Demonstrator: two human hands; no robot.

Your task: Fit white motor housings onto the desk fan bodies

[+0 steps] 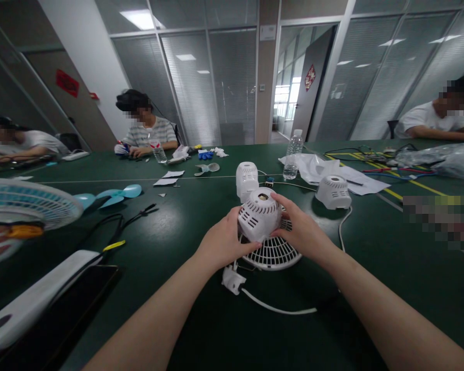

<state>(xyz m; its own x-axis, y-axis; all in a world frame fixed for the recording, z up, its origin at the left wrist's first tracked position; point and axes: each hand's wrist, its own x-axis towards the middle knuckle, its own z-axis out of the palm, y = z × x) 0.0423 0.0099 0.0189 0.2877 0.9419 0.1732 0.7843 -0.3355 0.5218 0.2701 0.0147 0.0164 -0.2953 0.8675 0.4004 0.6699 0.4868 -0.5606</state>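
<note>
A white vented fan motor housing (259, 216) is held between my two hands, above a white round fan grille (270, 255). My left hand (226, 234) grips its left side, thumb along the lower front. On its right side, my right hand (299, 224) has its fingers pressed against the shell. The housing hides part of the grille. Just behind stands a similar white housing (247, 180), and another white housing (333, 193) with a cable sits to the right. Below my left hand lies a small white plastic part (233, 280) with a white cord.
Blue fan blades (118, 195), a fan grille (34, 203), a white handle (42, 293) and a dark phone-like slab (67, 319) occupy the left. A water bottle (293, 154) stands beside crumpled paper (317, 167). Several people sit around the green table (178, 216).
</note>
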